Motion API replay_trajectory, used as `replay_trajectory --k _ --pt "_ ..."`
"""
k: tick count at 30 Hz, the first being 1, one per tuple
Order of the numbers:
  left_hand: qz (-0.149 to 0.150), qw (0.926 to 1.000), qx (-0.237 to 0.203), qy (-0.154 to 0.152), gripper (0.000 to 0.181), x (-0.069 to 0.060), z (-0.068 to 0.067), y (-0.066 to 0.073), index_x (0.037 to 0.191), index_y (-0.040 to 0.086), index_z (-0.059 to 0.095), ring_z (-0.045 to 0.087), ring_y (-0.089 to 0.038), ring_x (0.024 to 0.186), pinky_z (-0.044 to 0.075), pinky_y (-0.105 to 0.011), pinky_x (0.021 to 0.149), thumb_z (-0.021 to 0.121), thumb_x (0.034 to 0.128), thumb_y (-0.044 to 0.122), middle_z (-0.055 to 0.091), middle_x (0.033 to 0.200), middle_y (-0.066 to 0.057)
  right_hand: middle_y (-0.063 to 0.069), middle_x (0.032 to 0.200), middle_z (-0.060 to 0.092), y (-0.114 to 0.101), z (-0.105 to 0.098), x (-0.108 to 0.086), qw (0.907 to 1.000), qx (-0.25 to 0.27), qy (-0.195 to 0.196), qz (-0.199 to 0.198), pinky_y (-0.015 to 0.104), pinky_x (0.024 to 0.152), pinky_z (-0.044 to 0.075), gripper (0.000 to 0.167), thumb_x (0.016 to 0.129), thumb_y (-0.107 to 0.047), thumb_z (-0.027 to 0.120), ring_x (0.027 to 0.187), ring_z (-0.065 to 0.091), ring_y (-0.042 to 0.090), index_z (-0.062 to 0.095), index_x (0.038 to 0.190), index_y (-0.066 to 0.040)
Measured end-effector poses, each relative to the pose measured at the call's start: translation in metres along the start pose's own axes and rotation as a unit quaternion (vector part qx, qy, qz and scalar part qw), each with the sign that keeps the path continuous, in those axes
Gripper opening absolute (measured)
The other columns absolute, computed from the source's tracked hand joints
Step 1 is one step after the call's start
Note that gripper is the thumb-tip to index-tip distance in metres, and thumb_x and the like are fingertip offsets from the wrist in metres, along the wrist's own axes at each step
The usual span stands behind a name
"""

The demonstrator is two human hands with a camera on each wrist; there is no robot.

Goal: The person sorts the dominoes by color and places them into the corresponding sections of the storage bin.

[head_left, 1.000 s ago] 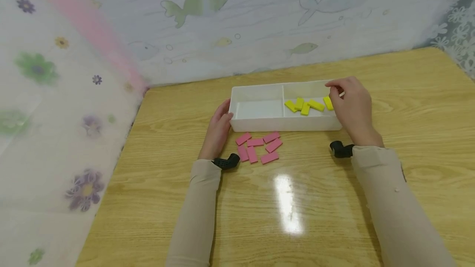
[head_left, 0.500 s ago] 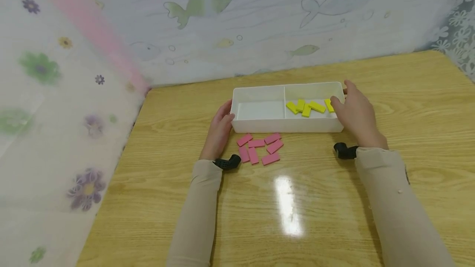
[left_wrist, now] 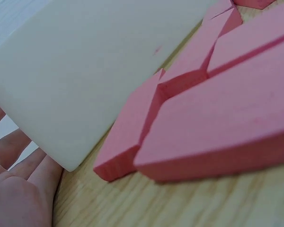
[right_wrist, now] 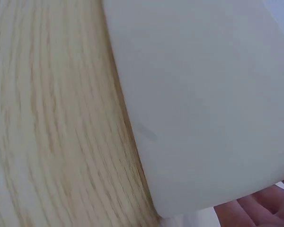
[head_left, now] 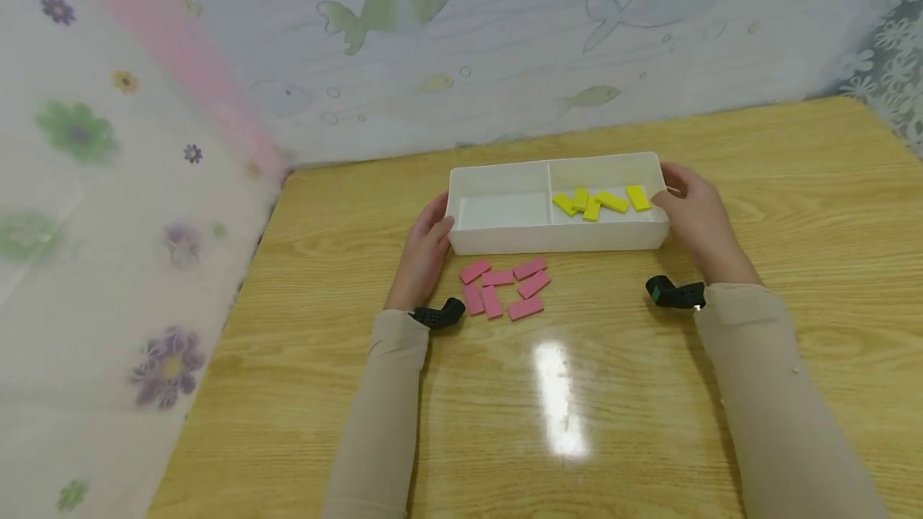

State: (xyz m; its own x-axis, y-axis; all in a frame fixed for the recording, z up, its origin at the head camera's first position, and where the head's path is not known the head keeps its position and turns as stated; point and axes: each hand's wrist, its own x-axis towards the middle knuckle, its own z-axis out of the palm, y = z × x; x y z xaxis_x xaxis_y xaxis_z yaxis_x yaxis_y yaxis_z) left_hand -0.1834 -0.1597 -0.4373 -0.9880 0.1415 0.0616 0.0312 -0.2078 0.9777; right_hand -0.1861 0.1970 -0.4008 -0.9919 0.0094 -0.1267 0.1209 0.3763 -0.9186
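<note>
From where I stand, the white box [head_left: 555,241] lies directly between the person's two hands, its long axis running left to right across the counter [head_left: 620,391], so each hand has its own end and neither is nearer. The left hand [head_left: 421,259] holds the left end, thumb at the near corner, fingers [left_wrist: 12,145] half bent and a little spread against the end wall. The right hand [head_left: 703,223] grips the right end, thumb at the rim, fingers round the outside. Whether the box's base is wholly down, I can't quite tell. Five yellow tiles [head_left: 612,202] lie in the right compartment, beside the right thumb. Seven pink tiles [head_left: 497,278] lie outside, just in front of the left half, nearer the left hand.
</note>
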Motion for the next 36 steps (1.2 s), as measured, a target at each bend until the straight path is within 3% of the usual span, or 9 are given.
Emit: replay_trajectory --k 7,15,20,24,29,36 --pt "0.012 0.9999 0.003 -0.006 0.048 0.001 -0.002 0.0 0.14 0.008 0.027 0.025 -0.024 0.13 0.024 -0.038 0.103 0.043 0.0947 0.015 0.023 0.145 -0.009 0.0 0.148 0.012 0.007 0.0 0.005 0.9899 0.128 -0.047 0.038 0.041 0.104 0.02 0.057 0.092 -0.019 0.037 0.131 0.018 0.02 0.014 0.144 -0.022" --pt "-0.03 0.9991 0.026 0.013 0.048 0.001 -0.004 0.005 0.137 0.013 0.035 0.031 -0.018 0.127 0.029 -0.031 0.101 0.049 0.0923 0.021 0.03 0.141 -0.005 -0.001 0.149 0.002 0.018 0.0 0.009 0.9659 0.239 -0.099 -0.001 0.039 0.106 0.01 0.059 0.094 -0.014 0.038 0.134 0.006 0.018 0.007 0.145 -0.016" --pt "-0.047 0.9978 0.044 0.017 0.052 0.001 -0.005 0.007 0.137 0.011 0.035 0.035 -0.018 0.124 0.031 -0.031 0.099 0.052 0.0903 0.027 0.033 0.139 -0.004 -0.001 0.149 0.0 0.022 0.0 0.01 0.9517 0.284 -0.116 -0.016 0.036 0.107 0.009 0.065 0.093 -0.01 0.045 0.134 0.003 0.016 0.006 0.145 -0.015" --pt "-0.057 0.9967 0.052 0.024 0.052 -0.001 -0.004 0.01 0.136 0.011 0.037 0.037 -0.017 0.124 0.032 -0.03 0.099 0.053 0.0897 0.028 0.035 0.138 -0.003 -0.002 0.149 -0.002 0.023 -0.001 0.01 0.9472 0.288 -0.136 -0.035 0.035 0.107 0.008 0.069 0.092 -0.01 0.048 0.134 0.001 0.015 0.004 0.145 -0.015" --pt "-0.071 0.9942 0.078 0.02 0.051 -0.006 0.003 0.022 0.136 0.008 0.036 0.037 -0.019 0.123 0.033 -0.031 0.098 0.051 0.0908 0.027 0.035 0.138 -0.006 -0.004 0.149 -0.005 0.024 -0.003 0.011 0.9474 0.273 -0.156 -0.06 0.035 0.106 0.007 0.068 0.092 -0.002 0.04 0.134 -0.004 0.015 -0.001 0.144 -0.015" --pt "-0.07 0.9877 0.138 0.021 0.052 -0.01 0.009 0.03 0.133 0.008 0.041 0.043 -0.02 0.117 0.036 -0.034 0.095 0.053 0.0888 0.032 0.041 0.133 -0.006 -0.003 0.149 -0.004 0.025 -0.007 0.009 0.9509 0.262 -0.151 -0.063 0.036 0.106 0.005 0.067 0.09 0.003 0.032 0.134 -0.003 0.016 -0.001 0.144 -0.015"
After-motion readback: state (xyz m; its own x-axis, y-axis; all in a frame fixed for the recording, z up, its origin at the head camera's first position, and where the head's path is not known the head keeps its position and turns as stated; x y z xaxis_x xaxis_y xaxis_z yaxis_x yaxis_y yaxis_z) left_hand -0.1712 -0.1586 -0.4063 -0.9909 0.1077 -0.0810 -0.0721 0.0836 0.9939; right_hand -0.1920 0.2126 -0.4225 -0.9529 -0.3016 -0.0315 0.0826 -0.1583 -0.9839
